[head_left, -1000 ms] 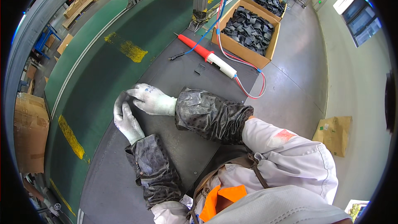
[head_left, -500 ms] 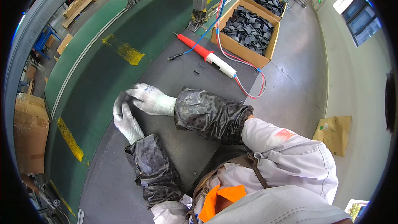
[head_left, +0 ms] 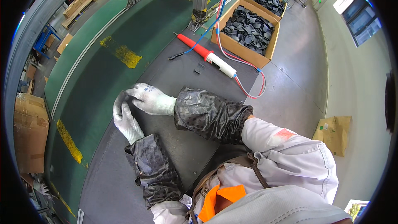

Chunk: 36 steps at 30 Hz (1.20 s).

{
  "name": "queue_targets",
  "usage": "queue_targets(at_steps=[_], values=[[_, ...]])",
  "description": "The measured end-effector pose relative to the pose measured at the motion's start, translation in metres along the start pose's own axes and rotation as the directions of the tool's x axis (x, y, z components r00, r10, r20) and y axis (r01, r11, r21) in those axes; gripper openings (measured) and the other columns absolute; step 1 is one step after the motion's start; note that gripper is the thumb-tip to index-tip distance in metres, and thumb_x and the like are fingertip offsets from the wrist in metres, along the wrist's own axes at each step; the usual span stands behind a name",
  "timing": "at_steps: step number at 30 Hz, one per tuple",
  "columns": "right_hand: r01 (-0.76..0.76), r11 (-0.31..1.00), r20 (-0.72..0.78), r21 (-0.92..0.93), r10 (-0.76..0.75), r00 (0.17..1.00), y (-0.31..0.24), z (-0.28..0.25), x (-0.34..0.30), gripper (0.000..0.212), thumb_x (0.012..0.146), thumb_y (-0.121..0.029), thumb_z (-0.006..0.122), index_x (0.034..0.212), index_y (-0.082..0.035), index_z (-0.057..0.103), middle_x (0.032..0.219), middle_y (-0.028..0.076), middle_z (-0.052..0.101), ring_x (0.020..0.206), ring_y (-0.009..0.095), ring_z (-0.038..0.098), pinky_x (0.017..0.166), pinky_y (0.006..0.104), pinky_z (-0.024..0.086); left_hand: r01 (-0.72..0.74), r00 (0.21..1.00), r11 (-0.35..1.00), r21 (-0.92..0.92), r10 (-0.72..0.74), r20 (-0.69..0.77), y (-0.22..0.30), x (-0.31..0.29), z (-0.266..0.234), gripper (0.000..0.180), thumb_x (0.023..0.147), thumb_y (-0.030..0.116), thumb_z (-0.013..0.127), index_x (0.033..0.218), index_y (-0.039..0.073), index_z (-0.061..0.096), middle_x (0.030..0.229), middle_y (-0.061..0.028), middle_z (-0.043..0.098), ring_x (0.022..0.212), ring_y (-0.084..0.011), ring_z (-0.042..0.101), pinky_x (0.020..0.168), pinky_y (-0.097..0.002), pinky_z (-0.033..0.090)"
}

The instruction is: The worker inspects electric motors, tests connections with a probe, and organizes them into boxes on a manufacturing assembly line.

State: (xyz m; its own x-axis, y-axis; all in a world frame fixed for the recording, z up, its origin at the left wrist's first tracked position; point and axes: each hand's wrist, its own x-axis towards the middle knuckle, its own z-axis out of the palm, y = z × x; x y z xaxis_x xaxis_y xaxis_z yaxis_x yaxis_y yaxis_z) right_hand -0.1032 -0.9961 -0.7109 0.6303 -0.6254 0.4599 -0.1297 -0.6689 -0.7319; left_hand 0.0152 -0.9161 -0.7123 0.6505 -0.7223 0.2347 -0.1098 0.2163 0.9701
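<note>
My left hand [head_left: 126, 123] and my right hand [head_left: 152, 99] both wear white gloves with grey fingertips. They meet at the inner edge of a dark grey worktop [head_left: 182, 149], beside a green conveyor belt [head_left: 93, 85]. The fingers are curled inward and touch at the tips. No object shows between them, though some fingertips are hidden. Black sleeve covers wrap both forearms. Farther off on the worktop lie a red and white pen-shaped probe [head_left: 207, 56] with cables and a small flat dark piece [head_left: 199, 69].
Two cardboard boxes of black pieces, a nearer one [head_left: 223, 47] and a farther one [head_left: 282, 11], stand beyond the probe. A metal post [head_left: 200, 0] rises beside the belt. At the left are a large carton [head_left: 31, 132] and what looks like another person's gloved hand [head_left: 41, 188].
The belt's yellow marks have shifted slightly toward the lower left. At the lower left, a pale gloved shape has come into view. My hands have stayed in place.
</note>
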Motion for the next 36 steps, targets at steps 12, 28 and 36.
queue_targets(at_steps=[12,28,36], values=[[-0.003,1.0,-0.008,-0.007,0.003,1.0,0.0029,0.0014,0.0002,0.038,0.091,-0.014,0.058,0.127,-0.002,0.06,0.111,0.019,0.062,0.111,0.039,0.059,0.097,0.0471,0.049,-0.007,1.0,1.0,0.003,0.007,0.007,0.0022,-0.0018,0.0022,0.029,0.104,0.007,0.052,0.128,-0.006,0.062,0.12,-0.0123,0.068,0.109,-0.018,0.065,0.1,-0.031,0.05],[0.017,1.0,-0.023,-0.008,-0.017,1.0,0.005,0.0028,-0.0002,0.037,0.091,-0.013,0.059,0.126,-0.001,0.061,0.11,0.019,0.062,0.109,0.039,0.059,0.095,0.0471,0.05,0.009,1.0,1.0,-0.006,-0.009,-0.007,0.0055,-0.003,0.0039,0.028,0.103,0.007,0.054,0.126,-0.005,0.063,0.118,-0.011,0.069,0.108,-0.0165,0.065,0.099,-0.03,0.05],[0.018,0.999,-0.008,-0.03,-0.018,1.0,0.0081,0.0023,-0.0008,0.039,0.094,-0.016,0.059,0.13,-0.002,0.059,0.114,0.02,0.062,0.109,0.04,0.06,0.094,0.0469,0.051,0.016,1.0,1.0,-0.023,-0.016,-0.002,0.0021,-0.0017,0.0049,0.028,0.103,0.006,0.053,0.127,-0.005,0.064,0.118,-0.0108,0.069,0.109,-0.0169,0.065,0.1,-0.0305,0.05]])
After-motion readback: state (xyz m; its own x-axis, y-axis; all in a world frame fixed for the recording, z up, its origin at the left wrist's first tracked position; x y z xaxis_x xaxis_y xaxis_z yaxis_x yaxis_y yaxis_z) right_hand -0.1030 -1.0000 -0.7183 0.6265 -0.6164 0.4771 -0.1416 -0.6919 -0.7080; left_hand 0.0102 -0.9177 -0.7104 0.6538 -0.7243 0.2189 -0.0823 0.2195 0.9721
